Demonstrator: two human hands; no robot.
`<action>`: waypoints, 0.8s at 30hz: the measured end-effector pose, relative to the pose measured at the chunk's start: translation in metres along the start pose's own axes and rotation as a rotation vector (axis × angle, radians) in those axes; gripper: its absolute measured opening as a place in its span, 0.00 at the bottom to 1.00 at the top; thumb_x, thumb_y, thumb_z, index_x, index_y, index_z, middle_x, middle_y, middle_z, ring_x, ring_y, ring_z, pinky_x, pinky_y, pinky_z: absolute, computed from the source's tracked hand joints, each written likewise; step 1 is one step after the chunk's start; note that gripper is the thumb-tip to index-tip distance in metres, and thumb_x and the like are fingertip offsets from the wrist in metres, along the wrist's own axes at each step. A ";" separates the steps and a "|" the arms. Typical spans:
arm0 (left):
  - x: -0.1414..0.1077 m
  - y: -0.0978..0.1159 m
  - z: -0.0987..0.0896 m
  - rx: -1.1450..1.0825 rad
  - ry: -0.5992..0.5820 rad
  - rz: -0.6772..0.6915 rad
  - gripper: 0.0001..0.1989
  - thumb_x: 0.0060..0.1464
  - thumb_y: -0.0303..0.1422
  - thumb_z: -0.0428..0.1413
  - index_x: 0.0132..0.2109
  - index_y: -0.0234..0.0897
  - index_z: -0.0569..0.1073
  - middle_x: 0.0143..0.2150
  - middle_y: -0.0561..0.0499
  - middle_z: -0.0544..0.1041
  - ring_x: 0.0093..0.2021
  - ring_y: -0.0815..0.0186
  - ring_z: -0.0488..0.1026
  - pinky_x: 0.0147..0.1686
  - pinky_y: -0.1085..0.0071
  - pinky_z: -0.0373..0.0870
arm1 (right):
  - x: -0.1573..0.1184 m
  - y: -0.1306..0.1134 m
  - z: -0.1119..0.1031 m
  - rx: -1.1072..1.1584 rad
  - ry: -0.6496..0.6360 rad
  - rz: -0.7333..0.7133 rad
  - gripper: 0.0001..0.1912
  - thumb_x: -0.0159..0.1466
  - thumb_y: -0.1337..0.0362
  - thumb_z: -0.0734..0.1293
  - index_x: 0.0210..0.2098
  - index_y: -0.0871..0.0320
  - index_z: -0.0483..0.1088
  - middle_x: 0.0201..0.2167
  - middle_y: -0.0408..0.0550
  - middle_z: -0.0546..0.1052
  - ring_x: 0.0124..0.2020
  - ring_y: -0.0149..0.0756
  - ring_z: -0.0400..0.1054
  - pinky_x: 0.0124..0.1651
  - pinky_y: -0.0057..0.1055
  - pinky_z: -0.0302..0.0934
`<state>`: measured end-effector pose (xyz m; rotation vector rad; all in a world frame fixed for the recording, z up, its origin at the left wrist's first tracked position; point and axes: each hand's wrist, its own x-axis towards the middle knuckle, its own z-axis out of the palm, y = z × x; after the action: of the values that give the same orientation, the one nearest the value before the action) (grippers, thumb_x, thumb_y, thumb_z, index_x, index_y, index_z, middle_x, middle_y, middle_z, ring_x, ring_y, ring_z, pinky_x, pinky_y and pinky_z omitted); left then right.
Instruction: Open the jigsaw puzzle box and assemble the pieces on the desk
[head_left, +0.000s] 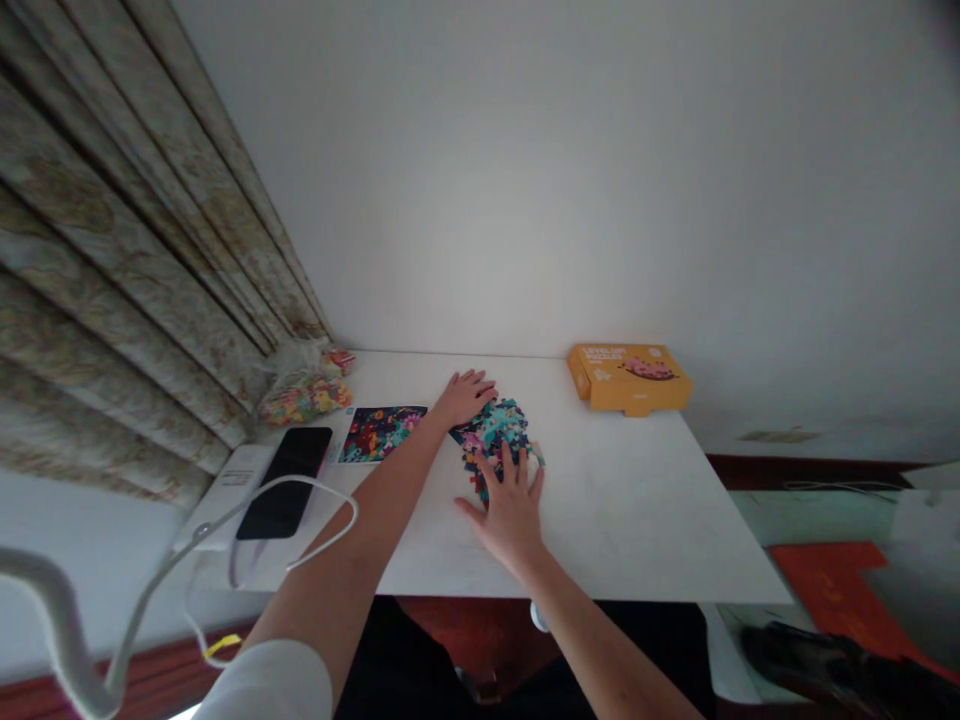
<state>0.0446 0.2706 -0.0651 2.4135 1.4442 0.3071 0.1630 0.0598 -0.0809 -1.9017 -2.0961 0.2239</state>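
A heap of colourful puzzle pieces [501, 425] lies on the white table [622, 510]. My left hand [466, 397] rests at the heap's upper left edge, palm down with its fingers spread. My right hand [511, 508] lies over the lower part of the heap, its fingers spread and touching the pieces. Some pieces are hidden under both hands. Left of the heap is a dark printed picture card [379, 432], partly covered by my left forearm.
An orange puzzle box [630, 378] sits at the back right. Plastic bags of colourful pieces [307, 397] lie at the back left by the curtain [135, 200]. A black phone [285, 483] and a white cable [161, 570] are at the left. A wall stands behind the table.
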 end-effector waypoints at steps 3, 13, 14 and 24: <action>-0.012 -0.005 0.006 -0.056 0.011 0.129 0.24 0.72 0.41 0.40 0.63 0.42 0.74 0.68 0.48 0.71 0.70 0.62 0.63 0.71 0.59 0.56 | 0.017 0.018 -0.001 -0.026 0.020 0.049 0.33 0.69 0.42 0.62 0.71 0.42 0.59 0.75 0.55 0.53 0.75 0.69 0.42 0.68 0.72 0.39; -0.108 0.066 0.060 -0.075 0.239 -0.135 0.31 0.72 0.47 0.39 0.72 0.36 0.60 0.75 0.36 0.56 0.76 0.50 0.52 0.72 0.44 0.49 | 0.134 0.096 -0.022 0.360 -0.032 -0.161 0.24 0.76 0.56 0.50 0.57 0.52 0.73 0.61 0.50 0.75 0.66 0.41 0.64 0.71 0.49 0.50; -0.109 0.073 0.063 -0.098 0.241 -0.168 0.30 0.72 0.47 0.39 0.73 0.38 0.58 0.76 0.38 0.55 0.76 0.50 0.51 0.72 0.43 0.47 | 0.141 0.095 -0.024 0.411 -0.015 -0.126 0.25 0.76 0.55 0.48 0.57 0.53 0.72 0.59 0.50 0.76 0.63 0.40 0.67 0.69 0.47 0.54; -0.021 0.028 0.008 -0.067 0.202 -0.056 0.25 0.72 0.43 0.41 0.70 0.44 0.65 0.75 0.45 0.58 0.76 0.56 0.51 0.73 0.51 0.50 | 0.040 0.052 -0.009 0.113 0.210 0.120 0.40 0.65 0.36 0.64 0.67 0.55 0.63 0.73 0.63 0.56 0.73 0.65 0.48 0.67 0.68 0.47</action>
<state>0.0607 0.2387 -0.0630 2.3395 1.5555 0.5904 0.2114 0.1049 -0.0843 -1.8963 -1.7988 0.1577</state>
